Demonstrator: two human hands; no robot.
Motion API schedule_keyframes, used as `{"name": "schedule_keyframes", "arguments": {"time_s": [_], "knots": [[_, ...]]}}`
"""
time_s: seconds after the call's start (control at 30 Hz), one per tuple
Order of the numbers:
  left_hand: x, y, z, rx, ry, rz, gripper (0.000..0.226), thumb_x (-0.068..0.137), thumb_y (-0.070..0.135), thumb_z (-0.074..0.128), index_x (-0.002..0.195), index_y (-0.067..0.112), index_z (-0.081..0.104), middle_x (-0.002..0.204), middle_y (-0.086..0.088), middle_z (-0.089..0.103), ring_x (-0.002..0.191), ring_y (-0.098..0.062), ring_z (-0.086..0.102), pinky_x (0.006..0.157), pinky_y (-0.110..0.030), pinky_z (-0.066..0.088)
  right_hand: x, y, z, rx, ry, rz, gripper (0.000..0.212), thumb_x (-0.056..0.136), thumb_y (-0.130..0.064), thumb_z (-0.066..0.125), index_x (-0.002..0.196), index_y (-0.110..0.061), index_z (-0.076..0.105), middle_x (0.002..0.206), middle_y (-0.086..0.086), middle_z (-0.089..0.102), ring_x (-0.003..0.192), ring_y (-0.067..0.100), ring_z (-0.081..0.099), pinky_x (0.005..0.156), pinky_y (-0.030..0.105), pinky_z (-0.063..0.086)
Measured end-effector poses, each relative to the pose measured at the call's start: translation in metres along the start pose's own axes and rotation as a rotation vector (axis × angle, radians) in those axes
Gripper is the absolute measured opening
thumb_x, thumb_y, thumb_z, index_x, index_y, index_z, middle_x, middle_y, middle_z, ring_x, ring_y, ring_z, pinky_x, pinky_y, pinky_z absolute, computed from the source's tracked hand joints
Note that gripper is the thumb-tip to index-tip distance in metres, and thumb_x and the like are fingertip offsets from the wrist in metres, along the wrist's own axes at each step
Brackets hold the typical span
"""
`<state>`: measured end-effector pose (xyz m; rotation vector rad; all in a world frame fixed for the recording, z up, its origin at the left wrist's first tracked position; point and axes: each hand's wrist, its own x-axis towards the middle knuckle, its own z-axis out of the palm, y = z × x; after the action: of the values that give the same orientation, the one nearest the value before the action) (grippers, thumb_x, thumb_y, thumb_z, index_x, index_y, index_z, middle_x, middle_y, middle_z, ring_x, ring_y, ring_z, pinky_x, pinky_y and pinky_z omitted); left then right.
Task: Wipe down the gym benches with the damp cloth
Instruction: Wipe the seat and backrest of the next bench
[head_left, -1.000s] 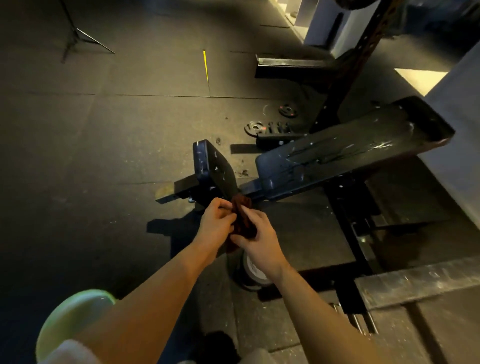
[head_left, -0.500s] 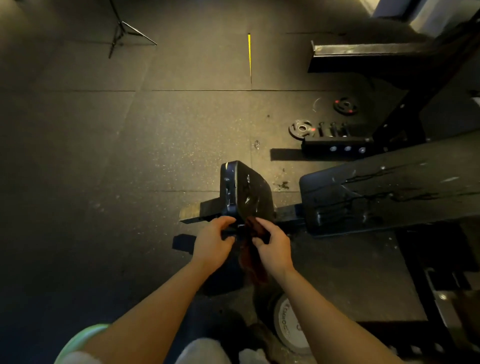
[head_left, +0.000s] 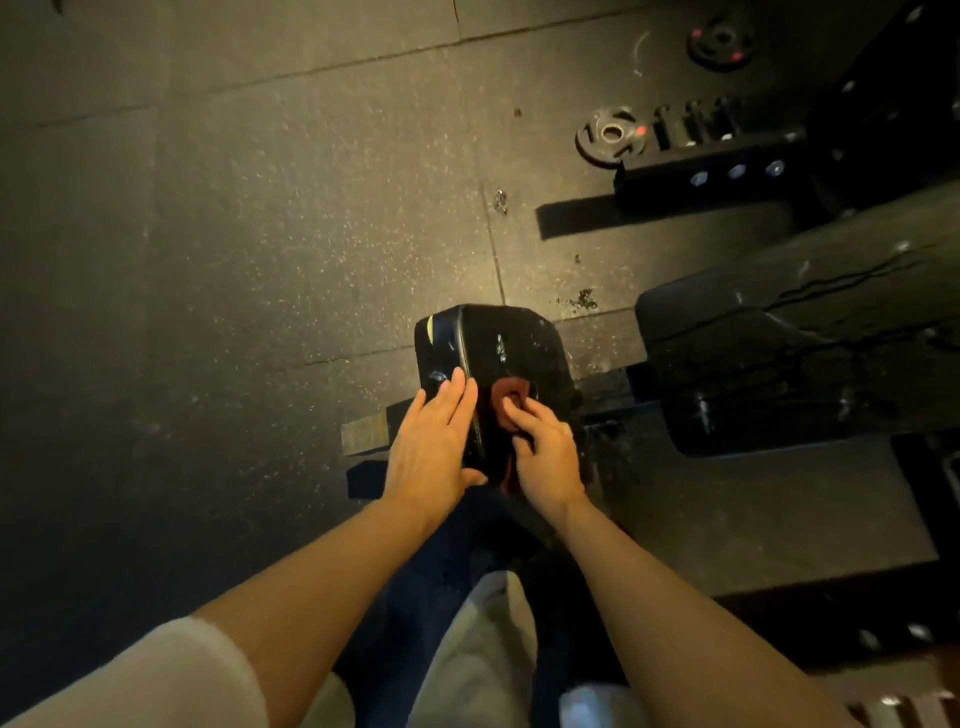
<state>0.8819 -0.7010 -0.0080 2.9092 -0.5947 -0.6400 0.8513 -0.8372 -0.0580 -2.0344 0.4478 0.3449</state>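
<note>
Right hand (head_left: 545, 457) bunches the dark red cloth (head_left: 511, 397), fingers curled over it, pressing it onto the small seat pad (head_left: 511, 343) of the bench. The cloth pokes out at about 11 o'clock from that hand, touching the pad's top face. Left hand (head_left: 431, 441) lies flat, fingers straight, along the pad's left edge, bracing it. The pad's long axis runs 12 to 6 from the person; unwiped surface lies at 12 o'clock of the cloth, so I'd judge the stroke goes forward. The long back pad (head_left: 810, 343) waits at 3 o'clock, well apart
</note>
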Motion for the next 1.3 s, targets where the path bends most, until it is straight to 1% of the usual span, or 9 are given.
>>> {"name": "schedule_keyframes", "arguments": {"time_s": [0.1, 0.23, 0.4, 0.57, 0.73, 0.87, 1.07, 1.23, 1.3], "knots": [[0.004, -0.002, -0.001, 0.059, -0.005, 0.020, 0.106, 0.080, 0.046, 0.071, 0.154, 0.012, 0.003, 0.162, -0.007, 0.003, 0.149, -0.018, 0.007, 0.121, -0.035, -0.003, 0.003, -0.009, 0.001, 0.038, 0.029, 0.049, 0.046, 0.091, 0.005, 0.051, 0.132, -0.013, 0.056, 0.143, 0.005, 0.047, 0.132, 0.021, 0.040, 0.106, 0.015, 0.022], [0.008, -0.003, -0.003, 0.043, -0.016, 0.018, 0.106, 0.077, 0.045, 0.074, 0.154, 0.013, 0.008, 0.162, -0.007, 0.010, 0.148, -0.015, 0.013, 0.121, -0.034, -0.006, -0.020, -0.011, 0.004, 0.016, -0.018, -0.064, 0.049, 0.090, 0.006, 0.052, 0.133, -0.018, 0.056, 0.140, -0.001, 0.044, 0.127, 0.007, 0.033, 0.102, 0.004, 0.017], [0.011, 0.001, -0.007, 0.106, -0.043, 0.003, 0.104, 0.080, 0.046, 0.071, 0.153, 0.013, 0.005, 0.162, -0.007, 0.007, 0.147, -0.016, 0.015, 0.120, -0.034, -0.006, 0.012, -0.010, -0.008, 0.075, -0.044, 0.110, 0.042, 0.088, 0.007, 0.053, 0.126, -0.010, 0.062, 0.136, 0.003, 0.052, 0.129, 0.017, 0.046, 0.105, 0.015, 0.027], [0.009, 0.005, -0.006, 0.042, -0.037, -0.047, 0.100, 0.082, 0.031, 0.072, 0.154, 0.014, 0.004, 0.162, -0.007, 0.004, 0.148, -0.016, 0.009, 0.117, -0.031, -0.012, -0.017, -0.023, -0.008, 0.094, -0.125, -0.147, 0.044, 0.090, 0.003, 0.056, 0.131, -0.012, 0.057, 0.127, -0.010, 0.045, 0.122, 0.003, 0.042, 0.105, 0.009, 0.025], [0.010, 0.017, -0.008, 0.001, -0.058, -0.149, 0.102, 0.080, 0.028, 0.075, 0.154, 0.015, 0.006, 0.162, -0.006, 0.004, 0.148, -0.017, 0.009, 0.113, -0.029, -0.016, 0.023, 0.012, -0.019, 0.095, -0.165, 0.152, 0.043, 0.093, 0.000, 0.053, 0.135, -0.007, 0.052, 0.137, 0.007, 0.043, 0.129, 0.020, 0.043, 0.103, 0.011, 0.024], [0.010, 0.023, -0.012, -0.027, -0.043, -0.187, 0.098, 0.080, 0.018, 0.075, 0.153, 0.014, 0.009, 0.162, -0.007, 0.008, 0.148, -0.019, 0.010, 0.112, -0.028, -0.017, -0.001, -0.015, -0.021, 0.154, -0.247, -0.093, 0.041, 0.092, -0.003, 0.054, 0.133, -0.010, 0.055, 0.128, 0.001, 0.044, 0.118, 0.008, 0.044, 0.106, 0.013, 0.031], [0.008, 0.010, -0.005, -0.087, 0.029, -0.116, 0.100, 0.072, 0.024, 0.082, 0.152, 0.014, 0.021, 0.158, -0.009, 0.021, 0.145, -0.020, 0.025, 0.115, -0.032, -0.010, 0.025, -0.020, -0.016, 0.266, -0.107, 0.080, 0.035, 0.091, 0.004, 0.053, 0.123, -0.007, 0.061, 0.118, -0.002, 0.045, 0.113, 0.009, 0.050, 0.106, 0.018, 0.036], [0.006, -0.006, 0.014, -0.087, 0.132, -0.023, 0.111, 0.052, 0.025, 0.093, 0.146, 0.011, 0.035, 0.146, -0.011, 0.045, 0.131, -0.021, 0.048, 0.117, -0.044, 0.009, 0.011, -0.031, -0.004, 0.258, -0.085, -0.168, 0.039, 0.092, 0.005, 0.053, 0.128, -0.006, 0.058, 0.123, -0.001, 0.045, 0.113, -0.005, 0.046, 0.099, 0.002, 0.030], [0.007, -0.010, 0.018, -0.096, 0.162, 0.005, 0.113, 0.045, 0.032, 0.095, 0.143, 0.011, 0.042, 0.145, -0.011, 0.047, 0.129, -0.021, 0.050, 0.116, -0.046, 0.011, 0.042, -0.025, -0.007, 0.165, -0.067, -0.163, 0.041, 0.092, 0.005, 0.052, 0.132, -0.004, 0.055, 0.125, 0.003, 0.043, 0.118, 0.006, 0.047, 0.097, -0.003, 0.023]]}}
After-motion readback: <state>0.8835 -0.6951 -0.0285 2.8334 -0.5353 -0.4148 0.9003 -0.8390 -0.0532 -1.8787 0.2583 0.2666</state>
